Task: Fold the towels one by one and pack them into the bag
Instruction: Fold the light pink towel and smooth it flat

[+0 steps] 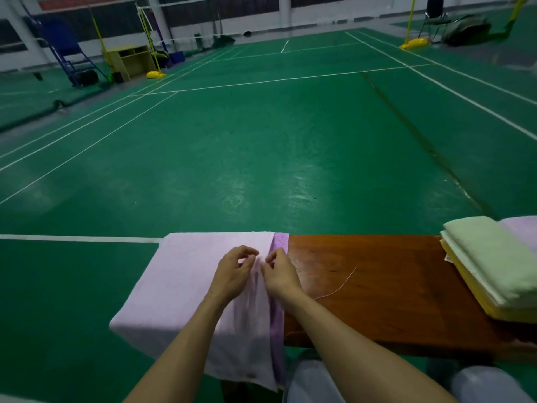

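A pale pink towel (186, 280) lies spread over the left end of a brown wooden bench (377, 286), its near edge hanging over the front. A darker purple band (279, 286) runs along its right edge. My left hand (232, 274) and my right hand (280, 276) sit close together on the towel beside that band, fingers curled and pinching the cloth. No bag is in view.
At the bench's right end sits a stack of folded towels: pale green (491, 257) on top, yellow (476, 298) below, a pink one (520, 228) behind. A loose white thread (340, 286) lies on the wood. Green court floor (261, 141) stretches ahead.
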`<state>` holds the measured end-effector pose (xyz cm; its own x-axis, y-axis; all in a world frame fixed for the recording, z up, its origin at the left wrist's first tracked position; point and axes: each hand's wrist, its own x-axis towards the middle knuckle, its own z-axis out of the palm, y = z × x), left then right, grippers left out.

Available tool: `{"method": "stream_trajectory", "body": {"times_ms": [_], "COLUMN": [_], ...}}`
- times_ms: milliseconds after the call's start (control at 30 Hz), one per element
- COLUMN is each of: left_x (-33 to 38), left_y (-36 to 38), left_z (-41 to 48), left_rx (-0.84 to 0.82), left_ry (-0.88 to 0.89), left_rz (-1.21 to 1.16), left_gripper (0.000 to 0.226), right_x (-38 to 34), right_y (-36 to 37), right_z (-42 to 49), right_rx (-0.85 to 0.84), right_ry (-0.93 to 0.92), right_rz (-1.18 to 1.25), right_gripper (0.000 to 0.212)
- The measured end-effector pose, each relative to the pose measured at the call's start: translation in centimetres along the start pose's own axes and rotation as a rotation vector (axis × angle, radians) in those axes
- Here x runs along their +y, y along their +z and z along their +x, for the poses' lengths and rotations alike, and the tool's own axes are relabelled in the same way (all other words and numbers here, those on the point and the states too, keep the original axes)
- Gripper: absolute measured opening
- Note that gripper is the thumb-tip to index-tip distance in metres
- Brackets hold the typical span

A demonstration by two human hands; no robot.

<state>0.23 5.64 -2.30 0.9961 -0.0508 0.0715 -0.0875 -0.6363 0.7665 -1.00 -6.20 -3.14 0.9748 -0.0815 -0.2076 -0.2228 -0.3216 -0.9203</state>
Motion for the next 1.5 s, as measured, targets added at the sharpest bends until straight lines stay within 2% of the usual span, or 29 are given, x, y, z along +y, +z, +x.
{"method": "stream_trajectory", "body": {"times_ms": [67, 133, 233, 533, 733, 1067, 1133, 1267, 1367, 1500], "left_x": [0.3, 0.4, 0.9, 5.3, 8.1, 15.0, 16.2, 18.5, 19.6, 19.8], "left_y": [-0.6, -1.0, -1.4, -1.3, 2.3, 11.4, 12.9, 15.5, 16.9, 16.8], "left_z": [0.0, -0.3, -0.8, -1.6, -1.4, -1.6, -1.6, -1.6, -1.7, -1.7], "left_rx": [0.004, -0.003, -0.013, -0.046, -0.095, -0.290, -0.331, -0.407, -0.500, -0.621], "left_ry": [0.007, -0.001, -0.002, 0.061, 0.083, 0.155, 0.188, 0.282, 0.405, 0.446], "left_rz": [0.031, 0.060, 0.079, 0.057, 0.087, 0.083, 0.089, 0.147, 0.249, 0.384], "left_gripper": [0.019, 0.019, 0.018, 0.013, 0.018, 0.021, 0.022, 0.024, 0.029, 0.031], "right_x": [0.4, 0.6, 0.8, -1.4, 0.8, 7.5, 8.4, 10.1, 10.5, 10.7], "right_y": [-0.3, -0.9, -2.4, -9.4, -16.7, -28.5, -29.5, -28.6, -27.2, -26.3], "right_z": [-0.1, -0.5, -0.8, 0.1, 0.1, -2.2, -2.9, -4.6, -5.5, -6.1], "right_rx": [-0.072, -0.171, -0.204, 0.018, 0.214, 0.406, 0.384, 0.215, 0.052, -0.043], "right_ry": [0.038, 0.009, -0.075, -0.216, -0.268, -0.174, -0.150, -0.104, -0.041, 0.038], "right_rz": [0.171, 0.194, 0.164, 0.366, 0.373, 0.397, 0.352, 0.204, 0.318, 0.443], "right_gripper": [0.023, 0.035, 0.028, 0.022, 0.025, 0.028, 0.029, 0.029, 0.030, 0.038]}}
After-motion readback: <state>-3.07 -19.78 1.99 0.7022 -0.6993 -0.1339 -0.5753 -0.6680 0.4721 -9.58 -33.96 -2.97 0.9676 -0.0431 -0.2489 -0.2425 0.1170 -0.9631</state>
